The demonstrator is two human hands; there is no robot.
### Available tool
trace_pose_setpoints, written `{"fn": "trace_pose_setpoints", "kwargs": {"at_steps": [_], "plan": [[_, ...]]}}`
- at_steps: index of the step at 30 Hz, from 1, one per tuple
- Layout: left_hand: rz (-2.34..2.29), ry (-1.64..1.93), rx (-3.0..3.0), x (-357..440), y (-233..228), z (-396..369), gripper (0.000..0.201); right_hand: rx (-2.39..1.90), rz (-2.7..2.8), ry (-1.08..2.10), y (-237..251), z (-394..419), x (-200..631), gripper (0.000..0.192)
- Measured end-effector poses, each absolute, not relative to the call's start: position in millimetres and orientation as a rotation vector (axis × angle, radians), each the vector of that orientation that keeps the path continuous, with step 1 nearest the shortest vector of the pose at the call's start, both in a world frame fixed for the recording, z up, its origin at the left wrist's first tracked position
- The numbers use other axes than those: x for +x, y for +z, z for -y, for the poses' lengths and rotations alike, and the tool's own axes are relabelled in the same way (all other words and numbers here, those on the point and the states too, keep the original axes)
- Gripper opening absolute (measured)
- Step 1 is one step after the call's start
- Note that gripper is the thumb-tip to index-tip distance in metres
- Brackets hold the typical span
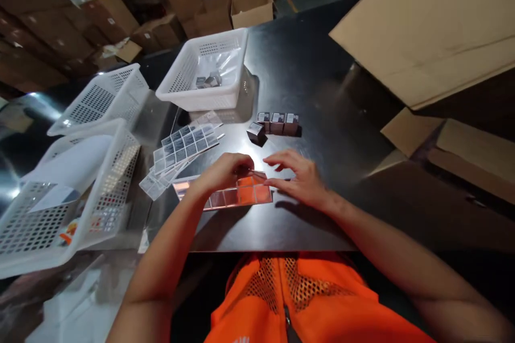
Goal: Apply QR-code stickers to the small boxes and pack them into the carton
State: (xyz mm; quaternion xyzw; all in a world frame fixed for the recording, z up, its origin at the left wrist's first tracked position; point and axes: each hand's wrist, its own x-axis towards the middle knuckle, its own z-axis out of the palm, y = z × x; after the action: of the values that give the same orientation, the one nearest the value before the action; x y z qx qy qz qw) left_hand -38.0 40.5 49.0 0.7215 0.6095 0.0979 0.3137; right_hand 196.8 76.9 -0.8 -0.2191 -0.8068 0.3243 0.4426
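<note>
My left hand (225,171) is curled over the far edge of the glossy sheet (229,195), fingertips pinching at its top corner, while my right hand (300,177) lies half open just to the right of that sheet, fingers spread and touching its right end. The sheet lies flat on the dark worktop (322,91), close to the near edge, right in front of my orange vest (289,300). It looks thin, light and bendy, divided into small squares, with a shiny face that mirrors the orange; I judge it slippery and easy to crease, so the place to take it is an edge or corner, lifting it with a fingernail rather than pressing down on the middle.

Left of the sheet and a little beyond it, a fanned pile of similar printed sheets (183,153) lies overlapped; I cannot count them exactly, several at least. Beyond the sheet stand four small dark cubes (276,123), three in a row and one tilted just left of the row. Further beyond, a white basket (205,72) holds a clear bag with a few more cubes. Left of the sheet are two more white baskets (80,171), making three in all. A large flat cardboard panel (434,27) lies far to the right.
</note>
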Motion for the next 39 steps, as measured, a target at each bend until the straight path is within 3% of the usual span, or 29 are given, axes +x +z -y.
{"fn": "trace_pose_setpoints", "kwargs": {"at_steps": [4,13,19,23,31,36,39], "plan": [[-1.584,0.236,1.993,-19,55,-51,0.015,-0.694,1.96,1.021,-3,-81,201,0.006],[-1.949,0.224,1.979,-1,17,-43,0.047,-0.845,2.049,0.782,-14,-91,203,0.015],[-2.157,0.212,1.961,3,7,-38,0.039,-0.625,2.159,0.505,-19,-87,200,0.02],[-2.335,0.321,1.888,-9,7,-42,0.042,-0.339,2.14,0.311,-6,-77,206,0.013],[-2.221,0.502,1.984,-23,7,-45,0.035,-0.553,2.623,-0.057,33,-155,161,0.057],[-1.962,0.545,1.992,-13,1,-43,0.039,-0.533,2.876,0.063,40,-199,122,0.066],[-1.941,0.645,1.88,-13,3,-40,0.053,-0.567,2.699,0.176,30,-188,130,0.071]]}}
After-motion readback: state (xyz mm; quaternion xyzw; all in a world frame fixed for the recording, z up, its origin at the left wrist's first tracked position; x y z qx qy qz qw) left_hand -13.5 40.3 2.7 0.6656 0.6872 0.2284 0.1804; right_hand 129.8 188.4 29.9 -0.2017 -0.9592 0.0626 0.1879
